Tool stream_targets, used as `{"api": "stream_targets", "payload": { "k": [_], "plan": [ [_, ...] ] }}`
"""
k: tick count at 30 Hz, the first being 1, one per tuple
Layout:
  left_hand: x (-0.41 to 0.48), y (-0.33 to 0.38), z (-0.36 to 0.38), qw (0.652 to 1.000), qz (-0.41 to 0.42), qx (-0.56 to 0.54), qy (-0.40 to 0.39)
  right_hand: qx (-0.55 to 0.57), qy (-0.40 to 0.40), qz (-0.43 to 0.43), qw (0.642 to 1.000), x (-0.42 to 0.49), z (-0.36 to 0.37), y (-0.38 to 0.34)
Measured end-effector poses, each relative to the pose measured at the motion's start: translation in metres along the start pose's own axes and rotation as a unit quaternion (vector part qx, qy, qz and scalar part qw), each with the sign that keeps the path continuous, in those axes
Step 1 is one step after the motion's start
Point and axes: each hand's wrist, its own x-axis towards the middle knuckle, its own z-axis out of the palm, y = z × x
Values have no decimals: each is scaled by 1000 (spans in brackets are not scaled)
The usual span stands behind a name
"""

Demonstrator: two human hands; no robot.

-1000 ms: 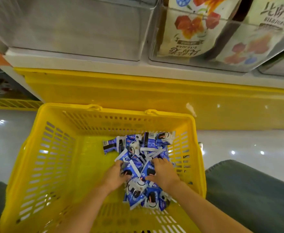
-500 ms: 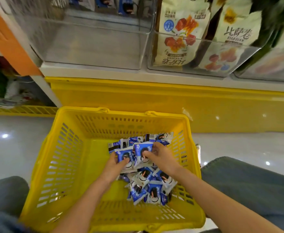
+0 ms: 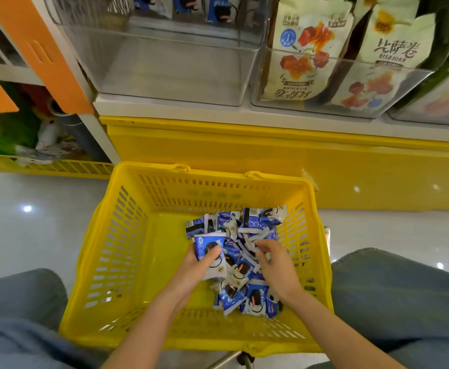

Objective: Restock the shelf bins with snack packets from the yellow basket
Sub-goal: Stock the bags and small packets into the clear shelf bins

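A blue and white cookie packet (image 3: 207,245) is held in the left hand (image 3: 191,270). The thumb is pressed on its front and the fingers are curled behind it. The packet is kept at the left edge of the pile of packets (image 3: 255,296).

The right hand (image 3: 278,265) is laid on top of that pile, just beside the left hand, with its fingers bent down among the packets. It is a bit blurry, so it cannot be told if a packet is pinched there or not.

The pile is heaped in the right half of the yellow basket (image 3: 127,235), close to its right wall. The basket is set on the shiny white floor (image 3: 32,235), between two knees (image 3: 404,288) in blue jeans.

Behind the basket a yellow shelf base (image 3: 244,155) is seen. On top of it a clear bin (image 3: 170,67) is placed, and a few blue packets (image 3: 218,9) are seen at its back. To the right, a second clear bin (image 3: 351,107) is filled with cream snack bags (image 3: 298,62) that are printed with red and orange pictures.
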Motion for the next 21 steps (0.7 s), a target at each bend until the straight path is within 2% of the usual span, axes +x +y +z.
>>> {"api": "stream_targets", "payload": {
  "k": [2, 4, 10, 15, 18, 21],
  "plan": [
    [3, -1, -1, 1000, -5, -3, 5, -113, -25, 46, 992, 6, -2, 25],
    [7, -3, -2, 1000, -10, -1, 9, -160, -69, 82, 981, 7, 3, 38],
    [14, -7, -1, 1000, -16, -6, 18, -112, -59, 121, 985, 13, 14, 45],
    [10, 0, 2, 998, 17, 18, 59, -223, -125, 79, 964, 12, 6, 40],
    [4, 7, 5, 991, 67, 53, 107, -205, -126, 54, 969, 10, 1, 29],
    [-5, 19, 6, 988, 94, 60, 111, -109, -95, 46, 989, 11, -8, 9]
  ]
}}
